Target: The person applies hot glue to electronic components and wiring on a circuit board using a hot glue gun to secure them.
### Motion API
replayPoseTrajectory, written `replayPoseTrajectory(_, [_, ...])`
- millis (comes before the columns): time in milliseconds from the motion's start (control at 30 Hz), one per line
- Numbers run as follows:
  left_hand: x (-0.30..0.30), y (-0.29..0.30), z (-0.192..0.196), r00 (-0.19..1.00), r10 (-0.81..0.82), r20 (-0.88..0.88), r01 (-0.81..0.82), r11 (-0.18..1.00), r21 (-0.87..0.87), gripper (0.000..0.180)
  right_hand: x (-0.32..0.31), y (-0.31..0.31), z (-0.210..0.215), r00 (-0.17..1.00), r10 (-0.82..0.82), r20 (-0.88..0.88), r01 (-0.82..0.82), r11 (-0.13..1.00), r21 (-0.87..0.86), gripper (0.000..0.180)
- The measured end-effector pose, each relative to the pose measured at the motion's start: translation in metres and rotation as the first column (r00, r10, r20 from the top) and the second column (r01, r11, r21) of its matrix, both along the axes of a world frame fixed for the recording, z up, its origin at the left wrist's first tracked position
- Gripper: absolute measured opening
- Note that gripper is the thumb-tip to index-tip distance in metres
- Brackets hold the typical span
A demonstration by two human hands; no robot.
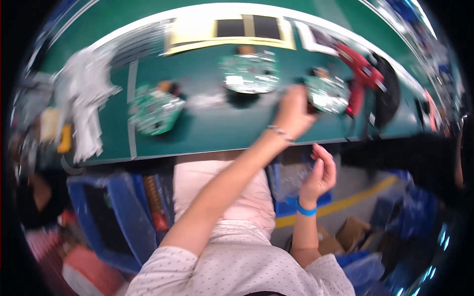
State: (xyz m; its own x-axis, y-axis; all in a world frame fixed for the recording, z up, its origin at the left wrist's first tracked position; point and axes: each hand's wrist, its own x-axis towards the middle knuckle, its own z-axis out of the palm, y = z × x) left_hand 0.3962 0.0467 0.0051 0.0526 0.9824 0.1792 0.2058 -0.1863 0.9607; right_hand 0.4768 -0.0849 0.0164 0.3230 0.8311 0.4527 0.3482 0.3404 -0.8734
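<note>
Three round green circuit boards are on the green bench: one board (156,109) at the left, a second board (251,71) in the middle and a third board (328,92) at the right. My left hand (295,112) reaches across to the left edge of the third board. Its fingers are blurred and partly hidden, so I cannot tell whether they grip it. Below the bench edge, my right hand (320,175) is raised with nothing in it, fingers loosely bent and apart. A blue band (306,209) circles that wrist.
A red glue gun (360,74) lies right of the third board, beside a black curved object (386,93). White gloves or cloths (89,93) lie at the left. A yellow-edged sheet (197,34) runs along the back. Blue crates (118,217) stand below the bench.
</note>
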Motion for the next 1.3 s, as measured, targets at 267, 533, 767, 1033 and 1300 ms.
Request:
replayPoseTrajectory(267, [-0.022, -0.044, -0.001, 0.983, -0.046, 0.180, 0.037, 0.998, 0.054, 0.075, -0.018, -0.001, 0.004, 0.947, 0.282, -0.157, -0.241, 0.942, 0.234, 0.019])
replayPoseTrajectory(533, [-0.180, -0.127, 0.042, 0.765, 0.634, -0.111, -0.457, 0.657, 0.599, 0.058, -0.051, -0.002, 0.002, 0.884, 0.409, -0.226, -0.381, 0.911, 0.158, 0.015])
replayPoseTrajectory(767, [-0.235, -0.109, 0.023, 0.715, 0.664, -0.217, -0.611, 0.745, 0.268, 0.119, -0.087, -0.007, 0.010, 0.817, 0.534, -0.219, -0.521, 0.846, 0.119, 0.012])
replayPoseTrajectory(1033, [-0.209, -0.110, 0.016, 0.734, 0.679, -0.002, -0.666, 0.720, 0.192, 0.114, -0.104, -0.008, 0.005, 0.784, 0.569, -0.247, -0.592, 0.805, -0.026, 0.018])
replayPoseTrajectory(1300, [-0.173, -0.143, 0.010, 0.798, 0.599, 0.062, -0.602, 0.794, 0.085, 0.118, -0.141, 0.027, 0.009, 0.849, 0.528, 0.012, -0.528, 0.849, -0.016, 0.049])
